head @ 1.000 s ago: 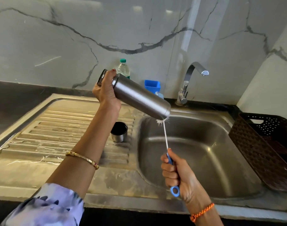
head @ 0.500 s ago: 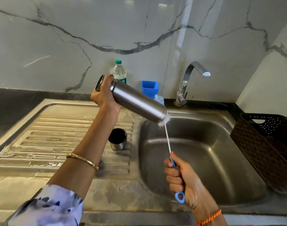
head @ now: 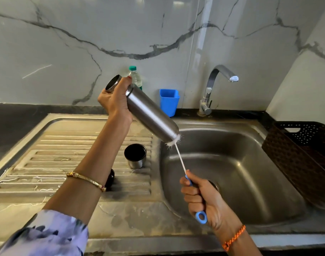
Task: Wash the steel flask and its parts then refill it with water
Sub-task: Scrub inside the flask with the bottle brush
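The left hand (head: 114, 100) is gripping the tilted flask (head: 150, 115) over the sink (head: 231, 163) while the right hand (head: 200, 198) is clutching the brush (head: 180, 159) at its lower end, so washing seems midway, with the cup (head: 135, 156) waiting and refilling undone.

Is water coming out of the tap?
Off. No water falls from the tap's spout, and none streams into the sink below.

Left of the sink (head: 250, 163) the cup (head: 135, 156) stands on the drainboard (head: 47, 154), the tap (head: 213, 85) and bottle (head: 136, 78) behind, the basket (head: 305, 154) right.
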